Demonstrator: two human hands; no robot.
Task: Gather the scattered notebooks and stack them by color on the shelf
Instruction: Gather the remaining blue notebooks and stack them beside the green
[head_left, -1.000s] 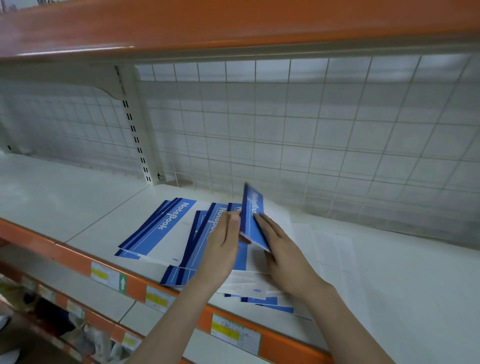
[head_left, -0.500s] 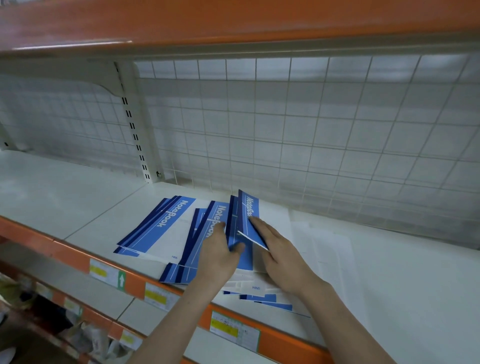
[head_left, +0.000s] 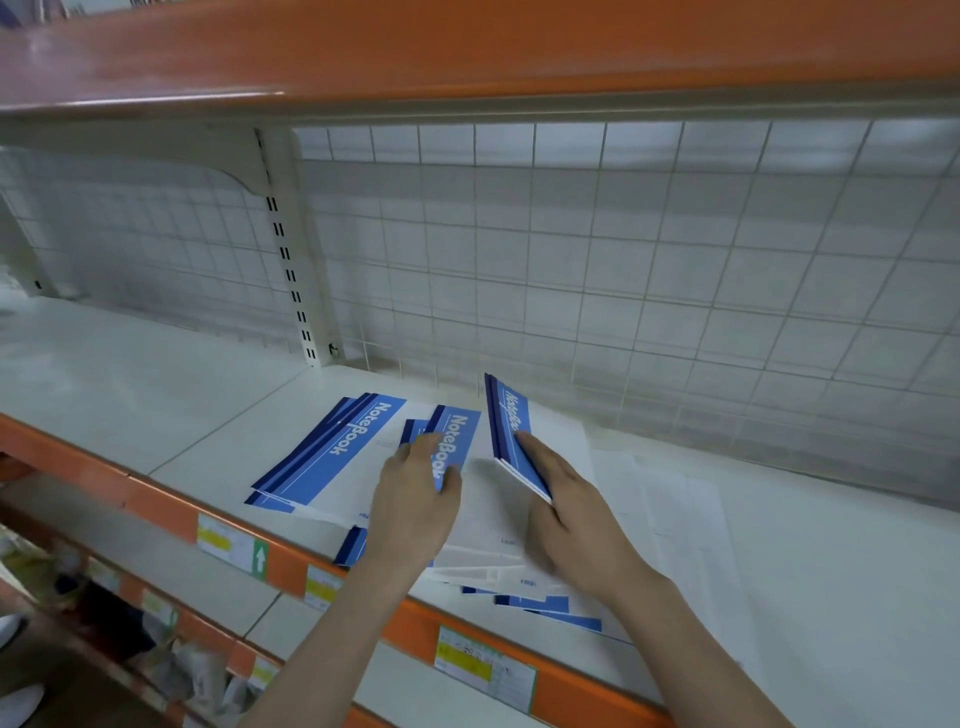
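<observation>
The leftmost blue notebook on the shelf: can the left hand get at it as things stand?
Probably yes. The leftmost blue notebook lies flat and uncovered just beside the left hand, which rests on the middle notebook and holds nothing. Nothing stands between them.

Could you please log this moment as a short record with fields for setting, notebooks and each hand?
setting: white metal shelf with orange front edge, wire grid behind
lying notebooks: blue-and-white paper notebooks spread overlapping on the shelf
lifted notebooks: thin blue-covered notebooks tilted up on edge
left hand: fingers on a lying notebook
right hand: grip on the lifted notebooks
</observation>
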